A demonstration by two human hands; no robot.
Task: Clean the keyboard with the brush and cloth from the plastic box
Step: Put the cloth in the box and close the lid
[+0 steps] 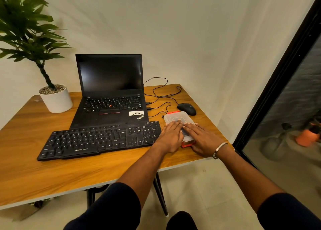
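Bare tabletop (52, 169) nr front edge; keyboard (97, 139), mouse (186, 108) flanking box (175, 117).

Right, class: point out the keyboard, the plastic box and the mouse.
keyboard (97, 139): head view, middle of the keys.
plastic box (175, 116): head view, bare lid beyond the fingertips.
mouse (186, 108): head view, top of its body.

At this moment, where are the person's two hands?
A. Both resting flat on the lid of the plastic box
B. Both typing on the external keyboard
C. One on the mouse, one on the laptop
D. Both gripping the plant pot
A: the left hand and the right hand lie with straight fingers on the lid of the plastic box, right of the keyboard.
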